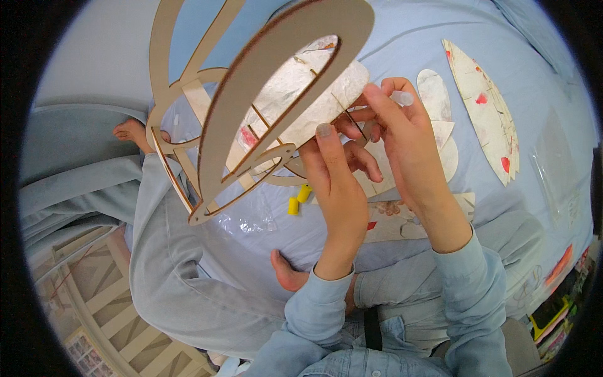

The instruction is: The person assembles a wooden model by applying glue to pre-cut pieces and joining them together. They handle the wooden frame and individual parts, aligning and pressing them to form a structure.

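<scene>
A large thin plywood frame (pixel 217 135) with curved, cut-out loops stands tilted in front of me. Inside it shows a whitish paper panel (pixel 352 81) with red marks and narrow wooden strips. My left hand (pixel 336 188) is closed on the frame's near right edge, thumb on top. Close to that edge, my right hand (pixel 405 135) has its fingers bent, with a small translucent white tube (pixel 402 98) sticking out between them. Its fingertips are near a thin dark strip at the panel's edge; whether they touch it I cannot tell.
Two small yellow pieces (pixel 293 205) and a clear plastic bag (pixel 248 217) lie on the light blue sheet (pixel 389 38). A long red-spotted paper panel (pixel 483 113) and other pale pieces (pixel 433 94) lie right. Slatted wood (pixel 119 314) is lower left; another person's foot (pixel 133 133) is far left.
</scene>
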Tool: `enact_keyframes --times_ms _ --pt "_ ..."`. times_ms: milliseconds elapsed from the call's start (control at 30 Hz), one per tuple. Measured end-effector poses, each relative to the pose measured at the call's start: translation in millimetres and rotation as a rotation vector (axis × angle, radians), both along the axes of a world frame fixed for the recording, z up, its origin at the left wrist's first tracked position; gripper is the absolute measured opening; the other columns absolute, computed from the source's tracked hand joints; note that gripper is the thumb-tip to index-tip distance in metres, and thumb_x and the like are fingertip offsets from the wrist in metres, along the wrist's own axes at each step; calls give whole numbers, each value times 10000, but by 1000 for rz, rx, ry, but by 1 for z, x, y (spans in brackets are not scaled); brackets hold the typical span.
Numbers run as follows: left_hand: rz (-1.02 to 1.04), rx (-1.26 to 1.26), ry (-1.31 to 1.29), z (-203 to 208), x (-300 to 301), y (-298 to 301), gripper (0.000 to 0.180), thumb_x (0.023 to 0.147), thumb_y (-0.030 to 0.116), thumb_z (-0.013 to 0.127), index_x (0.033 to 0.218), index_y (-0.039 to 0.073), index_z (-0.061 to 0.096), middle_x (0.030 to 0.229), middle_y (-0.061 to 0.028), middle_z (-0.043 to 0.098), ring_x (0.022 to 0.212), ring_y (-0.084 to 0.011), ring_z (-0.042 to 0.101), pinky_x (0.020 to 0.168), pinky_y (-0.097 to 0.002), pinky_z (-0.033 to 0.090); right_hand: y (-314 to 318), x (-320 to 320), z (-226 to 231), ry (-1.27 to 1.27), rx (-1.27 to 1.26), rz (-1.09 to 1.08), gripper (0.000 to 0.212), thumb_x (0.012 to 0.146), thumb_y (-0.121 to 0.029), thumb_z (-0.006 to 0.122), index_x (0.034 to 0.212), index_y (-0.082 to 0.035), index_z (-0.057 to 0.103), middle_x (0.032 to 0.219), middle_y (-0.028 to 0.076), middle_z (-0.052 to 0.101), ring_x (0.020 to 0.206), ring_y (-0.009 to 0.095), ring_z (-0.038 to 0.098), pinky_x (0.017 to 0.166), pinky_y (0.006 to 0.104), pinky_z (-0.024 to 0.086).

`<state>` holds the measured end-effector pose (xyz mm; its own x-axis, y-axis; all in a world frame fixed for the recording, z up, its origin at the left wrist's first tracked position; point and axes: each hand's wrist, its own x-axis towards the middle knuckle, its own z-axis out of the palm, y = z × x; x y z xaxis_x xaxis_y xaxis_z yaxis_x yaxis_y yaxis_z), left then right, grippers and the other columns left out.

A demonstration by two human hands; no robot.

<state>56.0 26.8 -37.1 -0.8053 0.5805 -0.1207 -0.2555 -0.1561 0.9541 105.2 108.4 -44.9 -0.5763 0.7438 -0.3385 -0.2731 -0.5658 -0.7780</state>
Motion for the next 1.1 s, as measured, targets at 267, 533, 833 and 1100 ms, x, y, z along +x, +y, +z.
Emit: enact_keyframes --times_ms 267,533,833,1100 --pt "-49 12 69 -6 -4 -3 410 1118 367 366 1258 -3 475 1027 -87 554 525 -134 517 457 -241 439 -3 -2 5 -33 8 -4 259 998 -253 667 1053 -111 458 931 85 697 888 126 626 755 287 455" --pt "-24 -21 -10 -3 -1 -10 486 1119 413 305 1329 -2 448 1053 -98 549 523 -163 515 467 -260 448 -1 0 0 -23 23 20 254 992 -288 671 1061 -133 482 961 64 716 888 100 631 720 254 388" --pt "-40 -47 62 -1 -6 -10 451 1111 393 361 1317 -1 441 1044 -97 562 532 -157 515 475 -257 452 2 0 -6 -48 58 40 186 1014 -272 632 1034 -163 482 1021 55 713 885 90 631 698 249 364" --pt "-35 3 47 -2 -6 -15 430 1104 366 362 1333 11 437 1077 -97 551 556 -170 527 488 -270 464 6 3 3 -87 10 31 261 993 -315 660 1040 -159 457 1062 82 715 916 133 714 557 215 333"
